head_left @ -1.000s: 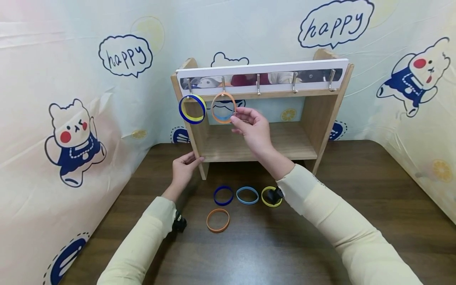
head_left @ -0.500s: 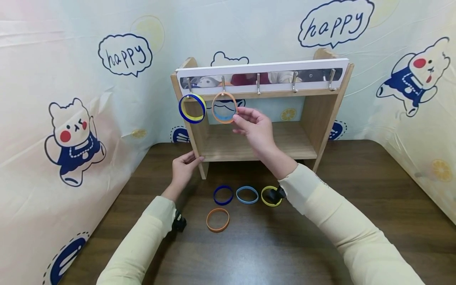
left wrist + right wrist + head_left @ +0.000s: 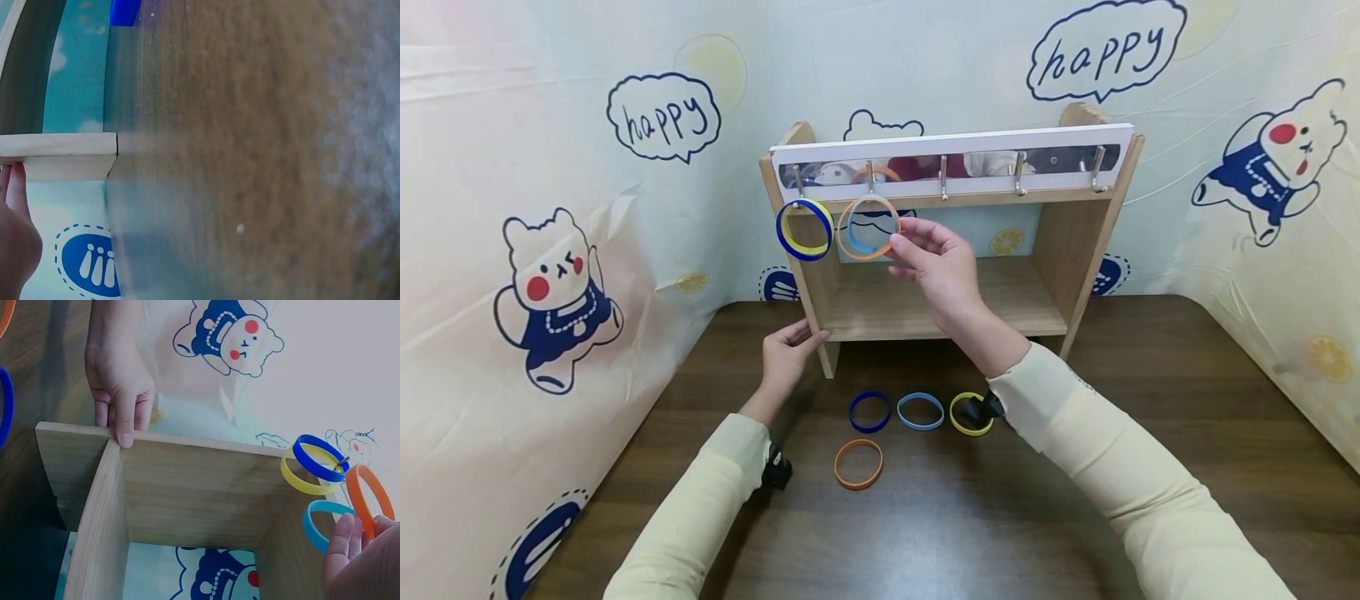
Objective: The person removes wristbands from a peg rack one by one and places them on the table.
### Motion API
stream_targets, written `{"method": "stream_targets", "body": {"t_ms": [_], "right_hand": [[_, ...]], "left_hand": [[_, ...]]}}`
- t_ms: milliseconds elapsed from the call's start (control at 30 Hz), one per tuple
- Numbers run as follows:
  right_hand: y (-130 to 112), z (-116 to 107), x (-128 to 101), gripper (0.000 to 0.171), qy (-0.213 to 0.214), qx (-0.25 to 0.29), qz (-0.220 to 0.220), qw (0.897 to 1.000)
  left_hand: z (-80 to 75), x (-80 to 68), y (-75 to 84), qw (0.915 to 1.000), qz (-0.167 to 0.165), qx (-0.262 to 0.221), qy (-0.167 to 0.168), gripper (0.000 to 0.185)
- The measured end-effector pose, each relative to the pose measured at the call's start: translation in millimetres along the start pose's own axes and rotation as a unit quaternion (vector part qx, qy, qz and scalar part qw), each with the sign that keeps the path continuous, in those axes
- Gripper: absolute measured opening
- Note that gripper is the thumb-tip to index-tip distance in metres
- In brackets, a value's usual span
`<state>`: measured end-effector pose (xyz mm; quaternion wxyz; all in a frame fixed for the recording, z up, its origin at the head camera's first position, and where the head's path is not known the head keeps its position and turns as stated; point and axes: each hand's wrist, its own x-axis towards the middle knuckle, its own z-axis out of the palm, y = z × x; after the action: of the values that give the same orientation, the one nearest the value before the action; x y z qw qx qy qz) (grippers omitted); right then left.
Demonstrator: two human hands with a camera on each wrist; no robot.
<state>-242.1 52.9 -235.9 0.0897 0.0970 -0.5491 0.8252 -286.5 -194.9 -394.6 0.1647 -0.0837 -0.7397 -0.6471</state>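
My right hand (image 3: pixel 947 271) pinches an orange wristband (image 3: pixel 356 494) between thumb and fingers, at the second hook (image 3: pixel 870 179) from the left. A light blue wristband (image 3: pixel 309 526) shows behind the orange one, close to the fingertips in the right wrist view. From the first hook hang a dark blue wristband (image 3: pixel 808 257) and a yellow wristband (image 3: pixel 303 486). My left hand (image 3: pixel 784 358) grips the left side panel of the wooden shelf (image 3: pixel 1090 233) low down, thumb on its front edge.
On the brown table (image 3: pixel 940 533) before the shelf lie a dark blue wristband (image 3: pixel 870 430), a light blue one (image 3: pixel 921 427) and a yellow one (image 3: pixel 956 423), partly behind the right wrist's camera. An orange wristband (image 3: pixel 859 487) lies nearer. Three bare hooks (image 3: pixel 943 179) continue rightward.
The orange wristband has turned and shifted slightly at the second hook, and more of the light blue one shows through it. My right hand has edged slightly right; the left hand stays put.
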Motion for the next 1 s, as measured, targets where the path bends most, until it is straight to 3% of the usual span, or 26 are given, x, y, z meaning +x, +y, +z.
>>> {"method": "stream_targets", "body": {"t_ms": [267,633,1000], "right_hand": [[-5,1,-7,0.018,-0.006,0.008,0.006,1.000],[-4,-10,-24,0.022,-0.051,-0.022,0.001,0.998],[11,-36,-37,0.025,-0.066,-0.041,0.032,0.996]], "left_hand": [[-0.4,10.1,-29.3,0.9997,0.012,-0.002,0.021,0.041],[-0.4,9.5,-26.4,0.9997,0.008,-0.003,0.021,0.040],[-0.6,9.5,-25.9,0.9997,0.004,0.008,0.023,0.042]]}}
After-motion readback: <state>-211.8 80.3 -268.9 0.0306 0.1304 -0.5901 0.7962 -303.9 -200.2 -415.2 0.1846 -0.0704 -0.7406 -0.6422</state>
